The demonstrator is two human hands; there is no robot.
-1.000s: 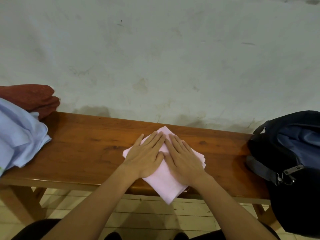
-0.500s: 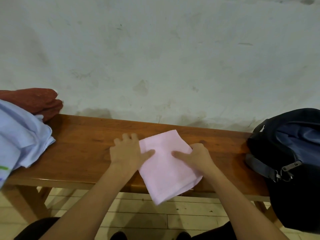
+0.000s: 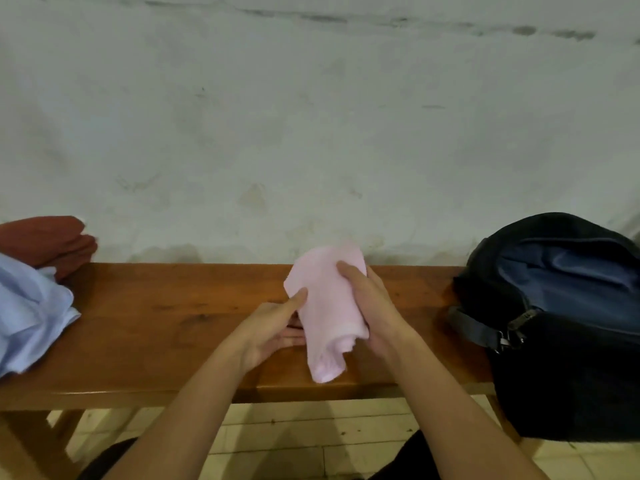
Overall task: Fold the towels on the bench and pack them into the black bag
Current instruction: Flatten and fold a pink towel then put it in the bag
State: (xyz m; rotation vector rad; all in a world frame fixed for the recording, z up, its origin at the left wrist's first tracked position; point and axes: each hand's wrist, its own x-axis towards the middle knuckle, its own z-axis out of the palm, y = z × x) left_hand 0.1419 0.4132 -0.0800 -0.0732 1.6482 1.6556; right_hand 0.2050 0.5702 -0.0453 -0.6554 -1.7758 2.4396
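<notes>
- A stained, whitewashed wall point(image 3: 311, 133) fills the upper half of the view; pale floor tiles point(image 3: 311, 434) show at 6 o'clock.
- A long wooden bench point(image 3: 166, 320) runs from 9 to 3 o'clock across the middle.
- The black bag point(image 3: 568, 341) sits on the bench's end at 3 o'clock, its top gaping open onto a blue lining.
- At 9 o'clock lies an unfolded light blue towel point(image 3: 27, 317), with a rust-red towel point(image 3: 48, 244) behind it, touching it.
- The folded pink towel point(image 3: 325, 306) is raised off the bench at centre, near but apart from the bag; its lower end droops loose.
- The right hand point(image 3: 374, 306) wraps its fingers and thumb round the towel's right edge.
- The left hand point(image 3: 273, 327) pinches the left edge, thumb on top, fingers underneath.
- Risk, as I judge it: the drooping lower layers could slip open on the way towards 3 o'clock, since the grip holds only the upper part; the fold might also snag on the bag's rim.
</notes>
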